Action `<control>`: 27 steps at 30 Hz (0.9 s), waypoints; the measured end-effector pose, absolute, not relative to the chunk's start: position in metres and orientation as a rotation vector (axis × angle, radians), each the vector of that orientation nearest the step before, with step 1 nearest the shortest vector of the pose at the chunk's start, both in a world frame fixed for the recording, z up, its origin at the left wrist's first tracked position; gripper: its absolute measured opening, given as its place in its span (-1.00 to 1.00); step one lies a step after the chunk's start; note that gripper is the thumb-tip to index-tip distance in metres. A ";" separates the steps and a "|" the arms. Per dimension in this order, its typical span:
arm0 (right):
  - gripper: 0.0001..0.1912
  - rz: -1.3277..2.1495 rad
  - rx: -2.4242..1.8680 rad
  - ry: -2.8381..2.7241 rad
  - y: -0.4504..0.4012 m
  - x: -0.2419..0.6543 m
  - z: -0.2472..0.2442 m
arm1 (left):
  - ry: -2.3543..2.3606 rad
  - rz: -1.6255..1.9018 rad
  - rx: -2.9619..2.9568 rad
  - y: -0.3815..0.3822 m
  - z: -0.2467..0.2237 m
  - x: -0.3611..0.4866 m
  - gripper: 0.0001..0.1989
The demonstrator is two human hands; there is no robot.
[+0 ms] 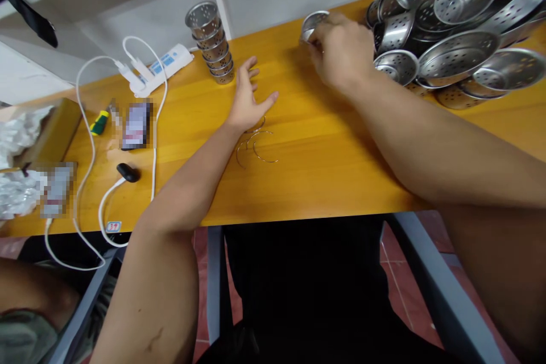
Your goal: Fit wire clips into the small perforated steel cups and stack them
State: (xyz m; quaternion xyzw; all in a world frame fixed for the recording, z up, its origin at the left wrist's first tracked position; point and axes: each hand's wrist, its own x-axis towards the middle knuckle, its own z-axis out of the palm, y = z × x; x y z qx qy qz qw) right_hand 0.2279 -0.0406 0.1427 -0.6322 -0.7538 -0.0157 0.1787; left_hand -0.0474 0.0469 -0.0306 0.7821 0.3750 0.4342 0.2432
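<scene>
My right hand (pixel 343 51) is closed on the rim of a small perforated metal cup (pixel 307 25) near the back edge of the table. Part of that cup is hidden behind the fingers. My left hand (pixel 248 96) is empty, its fingers and thumb spread, just above the table. Beside its fingertips stands an upright stack of perforated metal cups (pixel 213 45). Several thin curved wire pieces (pixel 256 147) lie on the wood below my left wrist. Right of my right hand is a heap of perforated metal cups and oval baskets (pixel 458 57).
A white power strip (pixel 170 68) with plugs and looping white cables lies at the back left. Near it are a yellow-green screwdriver (pixel 100 123), a phone (pixel 136 125) and a black plug (pixel 128 173). An open cardboard box (pixel 57 133) and another person's leg (pixel 34 290) are farther left.
</scene>
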 end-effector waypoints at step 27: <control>-0.42 0.001 -1.756 -2.062 -0.036 0.228 0.134 | 1.188 1.422 2.062 0.032 0.003 -0.049 -0.17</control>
